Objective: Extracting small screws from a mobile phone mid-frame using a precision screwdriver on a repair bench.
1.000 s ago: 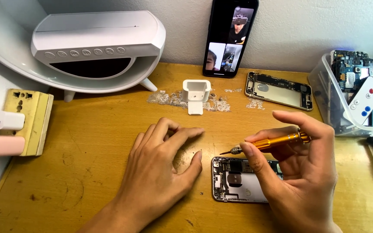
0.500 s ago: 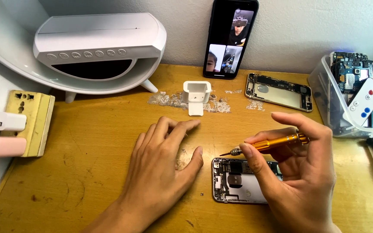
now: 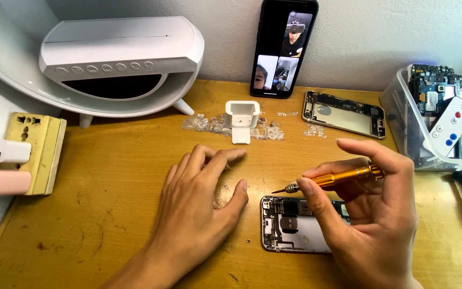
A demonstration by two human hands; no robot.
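My right hand (image 3: 372, 214) grips a small gold precision screwdriver (image 3: 343, 175), held nearly level with its tip pointing left, just above the top of an opened phone body (image 3: 290, 222) that lies face down on the wooden table (image 3: 108, 182). My left hand (image 3: 196, 208) rests flat on the table, fingers spread, just left of that phone and holding nothing. The thumb lies close to the phone's upper left corner. The right hand covers the phone's right part.
A second opened phone shell (image 3: 343, 113) lies farther back. A black phone (image 3: 283, 48) with a lit screen leans on the wall. A white stand (image 3: 241, 120), a white lamp-like device (image 3: 118, 59), a yellow power strip (image 3: 33, 152) and a clear bin of parts (image 3: 437, 115) surround the work area.
The screwdriver tip has tilted slightly, otherwise both hands stay almost where they were.
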